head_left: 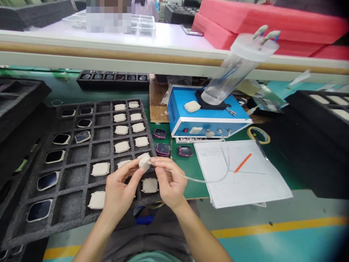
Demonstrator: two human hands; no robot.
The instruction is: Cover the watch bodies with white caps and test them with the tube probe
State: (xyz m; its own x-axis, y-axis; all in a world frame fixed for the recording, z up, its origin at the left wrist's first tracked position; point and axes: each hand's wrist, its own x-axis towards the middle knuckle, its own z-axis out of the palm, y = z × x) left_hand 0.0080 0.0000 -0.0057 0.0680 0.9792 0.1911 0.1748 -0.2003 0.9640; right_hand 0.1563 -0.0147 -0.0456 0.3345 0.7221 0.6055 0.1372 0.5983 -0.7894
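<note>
My left hand [120,185] pinches a small cream smartwatch case [144,163] between thumb and fingers, above the near right part of a black foam tray [72,185]. Close beside it, the closed fingers of my right hand [172,182] grip the end of a thin clear tube [197,180], which meets the case's side. The tube curves back to the front of a blue box instrument [211,125]. Cream watch cases [100,169] sit face down in the tray's right columns, and dark-screened watches [39,210] lie in its left columns.
Several purple-framed watches [163,149] lie right of the tray. A clear cylinder [229,72] leans on the instrument, near another cream case [192,106]. Papers [245,189] with an orange strip [243,163] and a tape roll [259,135] are at right. Red foam blocks [261,22] occupy the shelf.
</note>
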